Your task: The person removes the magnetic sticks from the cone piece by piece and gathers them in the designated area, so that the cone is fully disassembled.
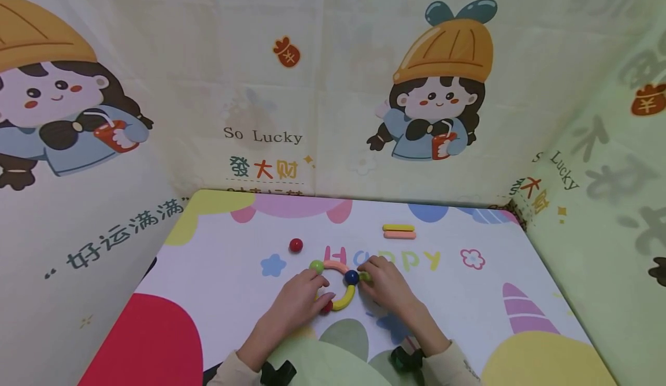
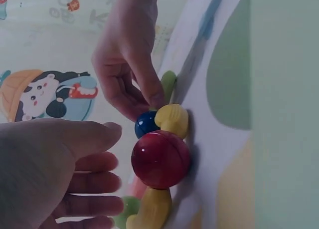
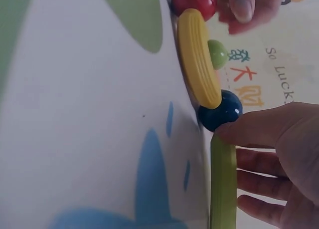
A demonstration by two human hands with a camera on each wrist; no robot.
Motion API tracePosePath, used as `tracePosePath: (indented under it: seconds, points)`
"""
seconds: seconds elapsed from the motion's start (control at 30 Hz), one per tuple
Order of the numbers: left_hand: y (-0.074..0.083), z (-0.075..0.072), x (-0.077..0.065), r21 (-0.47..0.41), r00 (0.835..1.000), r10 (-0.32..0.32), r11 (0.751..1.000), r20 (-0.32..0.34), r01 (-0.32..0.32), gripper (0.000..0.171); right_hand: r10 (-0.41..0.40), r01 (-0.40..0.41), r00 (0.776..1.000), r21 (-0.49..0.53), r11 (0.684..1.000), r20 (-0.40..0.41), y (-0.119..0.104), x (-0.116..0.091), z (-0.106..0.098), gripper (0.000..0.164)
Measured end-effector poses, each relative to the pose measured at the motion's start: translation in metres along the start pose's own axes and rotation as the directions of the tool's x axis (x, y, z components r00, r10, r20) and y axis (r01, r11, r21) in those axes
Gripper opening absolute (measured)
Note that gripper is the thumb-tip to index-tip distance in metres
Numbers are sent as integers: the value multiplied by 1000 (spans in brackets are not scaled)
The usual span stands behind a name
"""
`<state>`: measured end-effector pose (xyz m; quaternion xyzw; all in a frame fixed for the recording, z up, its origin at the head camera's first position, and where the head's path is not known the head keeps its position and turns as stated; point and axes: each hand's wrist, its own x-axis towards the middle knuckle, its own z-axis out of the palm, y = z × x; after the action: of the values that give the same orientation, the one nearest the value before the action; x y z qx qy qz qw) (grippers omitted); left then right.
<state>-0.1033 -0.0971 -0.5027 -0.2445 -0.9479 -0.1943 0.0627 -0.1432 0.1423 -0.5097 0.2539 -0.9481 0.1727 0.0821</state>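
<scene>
A ring of curved sticks and balls lies on the table: a pink curved stick [image 1: 335, 265], a yellow curved stick [image 1: 344, 301], a dark blue ball [image 1: 351, 277], a green ball [image 1: 316, 266] and a red ball [image 1: 326, 308]. Another yellow curved stick [image 2: 153, 209] shows beyond the red ball in the left wrist view. My right hand [image 1: 389, 286] pinches a straight green stick [image 3: 223, 184], its end against the blue ball. My left hand [image 1: 295, 302] is beside the ring's left side, fingers loosely extended and holding nothing in the left wrist view.
A loose red ball [image 1: 296, 245] is behind the ring. Farther right lie a straight yellow stick [image 1: 398, 227] and a straight pink stick [image 1: 399, 236], side by side. Printed cloth [image 1: 338, 85] hangs behind the patterned table [image 1: 229, 259].
</scene>
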Motion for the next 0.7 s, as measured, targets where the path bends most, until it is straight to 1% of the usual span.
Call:
tracePosePath:
  seconds: [0.13,0.23,0.3,0.4,0.53,0.63,0.7]
  points:
    - [1,1,11,-24,999,15,1000,-36,-16,28,9,-10,1000,23,1000,11,-1,0,-1,28]
    - [3,5,19,-71,999,20,997,-39,-23,30,24,-24,1000,33,999,18,-2,-1,2,28]
    - [5,9,23,-91,999,20,996,-30,-22,31,31,-32,999,43,999,17,-1,-1,4,28]
    - [8,14,29,-94,1000,21,995,-12,-22,32,31,-31,1000,48,998,4,-1,-3,6,27]
    - [12,21,39,-94,1000,12,995,29,-10,36,18,-17,1000,43,999,-24,0,-3,7,25]
    - [14,26,45,-107,998,15,994,62,-8,38,25,-24,999,52,998,-22,0,-4,7,25]
    - [15,29,47,-112,997,27,993,68,-20,37,32,-31,999,57,998,-16,0,-4,8,26]
